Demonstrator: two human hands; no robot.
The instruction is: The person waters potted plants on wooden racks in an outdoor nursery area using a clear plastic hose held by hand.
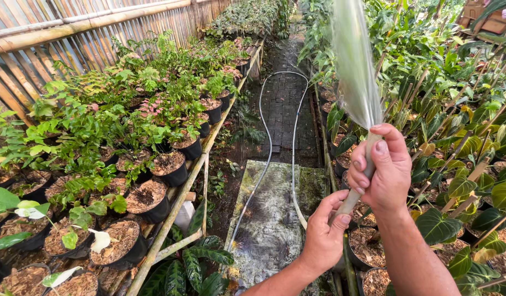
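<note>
Pale hose (358,189) tilted upward, its end fanning water (351,60)

Pale, smooth plastic hose (358,192) gripped in the right hand (385,174), throwing a glassy sheet of water (352,60). Left of it, matt black plastic pots (154,205), rough bark mulch, dry bamboo fence (72,27).

- Soft, even daylight falls from above; shadows are weak.
- The far path is dimmer.
- The water spray (354,66) glares and blurs.
- Edges bend slightly.
</note>
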